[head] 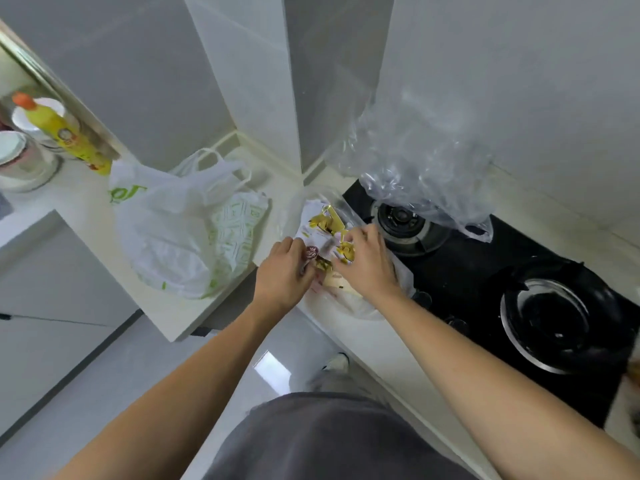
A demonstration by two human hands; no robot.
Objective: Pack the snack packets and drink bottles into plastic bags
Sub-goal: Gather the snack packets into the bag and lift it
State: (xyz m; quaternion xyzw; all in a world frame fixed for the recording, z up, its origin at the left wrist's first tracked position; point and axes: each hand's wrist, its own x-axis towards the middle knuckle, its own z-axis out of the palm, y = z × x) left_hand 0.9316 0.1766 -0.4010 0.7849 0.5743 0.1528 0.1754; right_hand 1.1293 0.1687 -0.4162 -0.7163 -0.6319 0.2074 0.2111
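Yellow-printed snack packets (329, 233) lie between your hands: left hand (282, 271) pinching one, right hand (367, 261) gripping another (worktop (180, 313) edge).

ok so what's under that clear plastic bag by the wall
The clear plastic bag drapes over the far gas burner, which shows below its edge. The hob's back corner is covered.

A pale countertop (180, 317) carries a white plastic bag with green print (166, 230) and a yellow bottle (65, 133) beside some bowls (20, 161). A black gas hob (485, 271) is set into it, with a clear plastic bag (415, 161) over its far burner.
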